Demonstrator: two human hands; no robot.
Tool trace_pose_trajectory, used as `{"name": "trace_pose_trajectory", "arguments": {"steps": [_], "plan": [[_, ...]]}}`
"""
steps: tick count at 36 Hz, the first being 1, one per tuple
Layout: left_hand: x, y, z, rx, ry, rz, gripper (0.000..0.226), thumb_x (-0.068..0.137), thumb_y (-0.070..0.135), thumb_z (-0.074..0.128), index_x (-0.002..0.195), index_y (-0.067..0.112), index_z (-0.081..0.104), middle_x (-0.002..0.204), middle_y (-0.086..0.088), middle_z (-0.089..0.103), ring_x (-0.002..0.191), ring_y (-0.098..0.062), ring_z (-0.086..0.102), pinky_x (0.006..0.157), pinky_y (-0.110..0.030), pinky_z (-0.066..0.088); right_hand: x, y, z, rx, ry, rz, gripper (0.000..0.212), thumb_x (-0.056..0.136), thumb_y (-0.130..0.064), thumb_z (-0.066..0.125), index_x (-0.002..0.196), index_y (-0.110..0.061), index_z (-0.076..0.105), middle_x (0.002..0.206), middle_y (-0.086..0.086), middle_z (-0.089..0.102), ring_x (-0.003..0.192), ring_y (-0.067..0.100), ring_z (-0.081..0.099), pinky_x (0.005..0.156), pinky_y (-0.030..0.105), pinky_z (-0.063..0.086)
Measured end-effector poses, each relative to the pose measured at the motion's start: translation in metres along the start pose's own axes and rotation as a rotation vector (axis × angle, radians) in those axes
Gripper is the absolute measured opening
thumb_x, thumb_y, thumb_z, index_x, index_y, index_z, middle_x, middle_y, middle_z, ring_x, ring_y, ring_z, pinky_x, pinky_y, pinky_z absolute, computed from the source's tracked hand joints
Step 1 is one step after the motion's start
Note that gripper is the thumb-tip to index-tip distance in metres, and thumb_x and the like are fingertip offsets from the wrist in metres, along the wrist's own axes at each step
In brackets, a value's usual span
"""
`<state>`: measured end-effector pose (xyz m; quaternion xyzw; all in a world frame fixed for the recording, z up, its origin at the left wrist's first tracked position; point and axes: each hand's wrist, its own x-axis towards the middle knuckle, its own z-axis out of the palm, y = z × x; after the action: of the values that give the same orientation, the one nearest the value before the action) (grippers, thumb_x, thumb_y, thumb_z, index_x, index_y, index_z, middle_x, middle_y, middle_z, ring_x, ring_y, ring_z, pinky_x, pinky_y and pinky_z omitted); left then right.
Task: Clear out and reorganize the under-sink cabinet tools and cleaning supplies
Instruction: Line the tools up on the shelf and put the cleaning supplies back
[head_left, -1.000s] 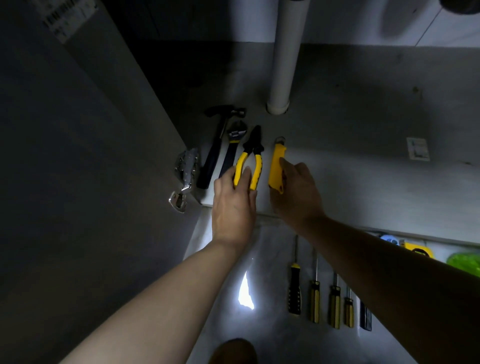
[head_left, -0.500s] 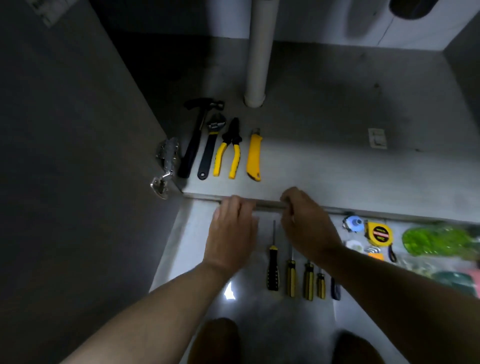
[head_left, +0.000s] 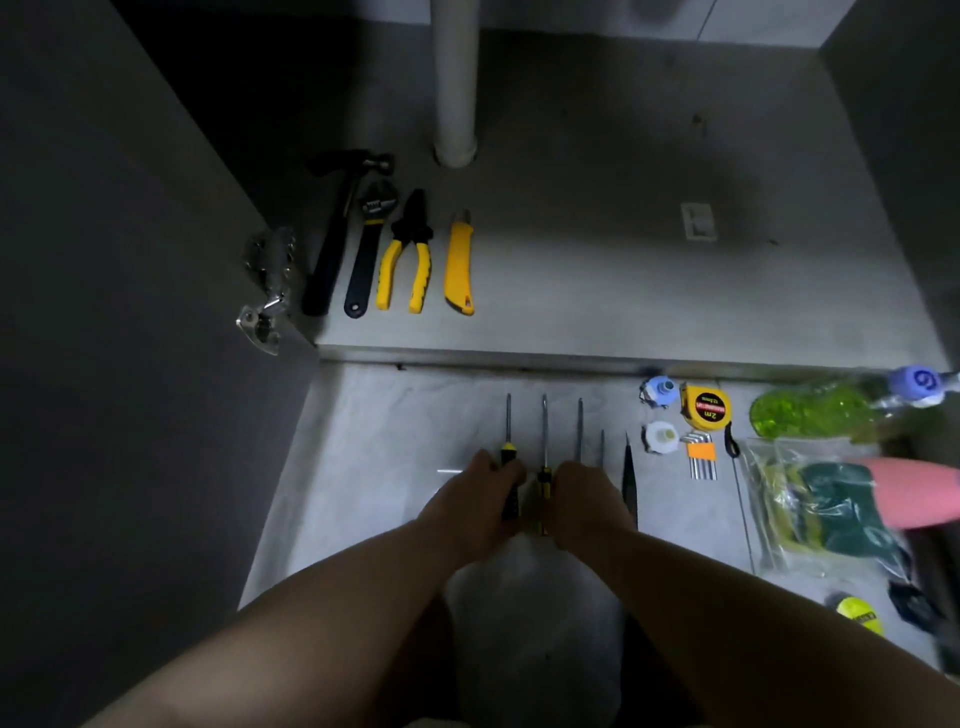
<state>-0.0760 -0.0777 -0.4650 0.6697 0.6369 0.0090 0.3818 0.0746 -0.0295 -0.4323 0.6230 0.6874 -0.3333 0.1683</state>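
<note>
Inside the grey cabinet floor (head_left: 597, 280) lie a hammer (head_left: 332, 234), a black wrench (head_left: 366, 249), yellow-handled pliers (head_left: 404, 260) and a yellow utility knife (head_left: 459, 265), side by side at the left. On the floor in front lies a row of several screwdrivers. My left hand (head_left: 475, 506) is closed around the handle of the leftmost black-and-yellow screwdriver (head_left: 508, 457). My right hand (head_left: 584, 501) rests over the handles of the screwdrivers (head_left: 579, 428) further right; whether it grips one is hidden. Another screwdriver (head_left: 544, 467) lies between the hands.
A white drain pipe (head_left: 456, 83) stands at the cabinet's back. The open door and its hinge (head_left: 267, 291) are at the left. On the floor to the right lie a yellow tape measure (head_left: 705, 408), hex keys (head_left: 701, 457), a green bottle (head_left: 810, 410), bagged sponges (head_left: 826, 509) and a pink object (head_left: 914, 491).
Both hands drew back from the pliers and knife in the cabinet, crossed the cabinet's front edge, and now sit on the screwdriver handles on the floor.
</note>
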Motion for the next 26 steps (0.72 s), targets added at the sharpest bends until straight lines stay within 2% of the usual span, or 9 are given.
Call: {"name": "trace_pose_trajectory", "arguments": {"steps": [4, 9, 11, 13, 16, 18, 20, 23, 26], "plan": [[-0.002, -0.007, 0.0, 0.053, -0.044, 0.024, 0.064, 0.087, 0.032, 0.074, 0.141, 0.024, 0.04, 0.128, -0.011, 0.042, 0.1, -0.035, 0.062, 0.082, -0.034, 0.05, 0.002, -0.008, 0.009, 0.027, 0.084, 0.047, 0.014, 0.097, -0.018, 0.057, 0.107, -0.011, 0.063, 0.105, 0.008, 0.068, 0.096, 0.024, 0.068, 0.076, 0.029, 0.054], [-0.007, -0.014, 0.002, 0.125, -0.067, 0.013, 0.058, 0.09, 0.021, 0.07, 0.14, 0.022, 0.041, 0.129, -0.01, 0.043, 0.1, -0.032, 0.063, 0.084, -0.036, 0.053, 0.001, -0.012, 0.017, 0.03, 0.104, 0.102, 0.019, 0.094, -0.015, 0.057, 0.111, -0.01, 0.066, 0.109, 0.01, 0.068, 0.102, 0.028, 0.068, 0.08, 0.034, 0.055], [-0.011, -0.017, 0.001, 0.134, -0.074, 0.03, 0.059, 0.089, 0.024, 0.071, 0.141, 0.024, 0.042, 0.129, -0.009, 0.044, 0.102, -0.03, 0.062, 0.087, -0.034, 0.053, 0.003, -0.014, 0.018, 0.047, 0.083, 0.116, 0.018, 0.093, -0.013, 0.057, 0.108, -0.01, 0.067, 0.106, 0.011, 0.069, 0.1, 0.028, 0.069, 0.076, 0.033, 0.055], [-0.015, -0.02, 0.0, 0.138, -0.075, 0.05, 0.063, 0.088, 0.03, 0.073, 0.142, 0.026, 0.041, 0.13, -0.006, 0.046, 0.107, -0.027, 0.061, 0.091, -0.034, 0.053, 0.006, -0.013, 0.019, 0.067, 0.054, 0.13, 0.009, 0.092, -0.016, 0.061, 0.097, -0.009, 0.066, 0.098, 0.01, 0.069, 0.09, 0.024, 0.069, 0.065, 0.026, 0.05], [-0.024, -0.022, -0.007, 0.142, -0.067, 0.081, 0.066, 0.085, 0.037, 0.074, 0.143, 0.029, 0.042, 0.13, -0.002, 0.048, 0.112, -0.025, 0.058, 0.094, -0.038, 0.052, 0.007, -0.011, 0.016, 0.1, -0.041, 0.111, 0.016, 0.087, -0.024, 0.069, 0.077, -0.014, 0.062, 0.075, 0.003, 0.063, 0.062, 0.013, 0.058, 0.049, 0.02, 0.042], [-0.031, -0.022, -0.013, 0.14, -0.054, 0.115, 0.066, 0.084, 0.041, 0.073, 0.143, 0.03, 0.044, 0.129, -0.001, 0.049, 0.113, -0.024, 0.057, 0.093, -0.039, 0.052, 0.007, -0.009, 0.014, 0.088, -0.131, 0.078, 0.016, 0.086, -0.025, 0.07, 0.083, -0.01, 0.071, 0.074, 0.005, 0.07, 0.064, 0.016, 0.066, 0.056, 0.023, 0.054], [-0.038, -0.019, -0.02, 0.158, -0.019, 0.144, 0.063, 0.084, 0.044, 0.071, 0.141, 0.032, 0.046, 0.126, 0.002, 0.05, 0.112, -0.021, 0.056, 0.09, -0.039, 0.052, 0.007, -0.007, 0.009, 0.155, -0.187, 0.072, 0.022, 0.086, -0.026, 0.072, 0.086, -0.004, 0.076, 0.075, 0.01, 0.075, 0.068, 0.021, 0.073, 0.069, 0.033, 0.062], [-0.048, -0.014, -0.033, 0.269, 0.078, 0.226, 0.061, 0.088, 0.045, 0.066, 0.144, 0.03, 0.047, 0.122, 0.002, 0.052, 0.109, -0.021, 0.055, 0.087, -0.038, 0.05, 0.002, -0.005, -0.011, 0.425, -0.303, 0.073, 0.031, 0.087, -0.03, 0.074, 0.088, 0.001, 0.073, 0.069, 0.013, 0.075, 0.066, 0.025, 0.075, 0.064, 0.033, 0.063], [-0.056, -0.004, -0.048, 0.313, 0.175, 0.329, 0.059, 0.089, 0.045, 0.065, 0.143, 0.025, 0.052, 0.119, -0.001, 0.057, 0.105, -0.023, 0.056, 0.086, -0.038, 0.049, -0.007, -0.001, -0.044, 0.474, -0.457, 0.018, 0.023, 0.088, -0.019, 0.073, 0.093, 0.003, 0.068, 0.075, 0.017, 0.075, 0.074, 0.031, 0.076, 0.066, 0.037, 0.063]]}}
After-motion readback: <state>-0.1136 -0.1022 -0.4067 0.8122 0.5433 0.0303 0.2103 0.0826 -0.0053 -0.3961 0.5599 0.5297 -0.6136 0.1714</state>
